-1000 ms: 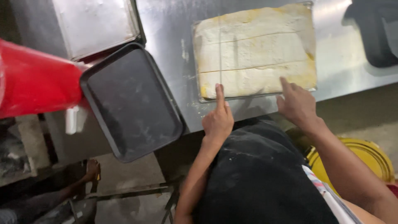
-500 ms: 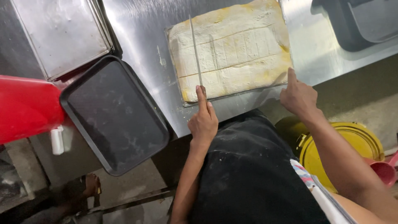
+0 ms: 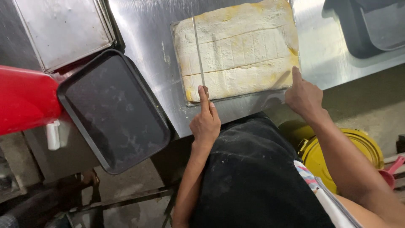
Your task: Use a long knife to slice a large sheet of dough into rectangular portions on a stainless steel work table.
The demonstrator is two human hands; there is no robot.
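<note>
pale cream dough slab (image 3: 240, 55) w/ yellow edges, scored grid lines; silver steel table (image 3: 143, 33); black tray (image 3: 114, 114), whitish smears; red container (image 3: 25, 99); yellow bucket (image 3: 358, 152); black apron (image 3: 253, 177), flour-dusted.

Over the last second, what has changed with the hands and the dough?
The left hand now holds a long knife laid across the dough slab; earlier only its finger pointed there. The right hand remains at the slab's near right corner. The slab and black tray stayed put.
</note>
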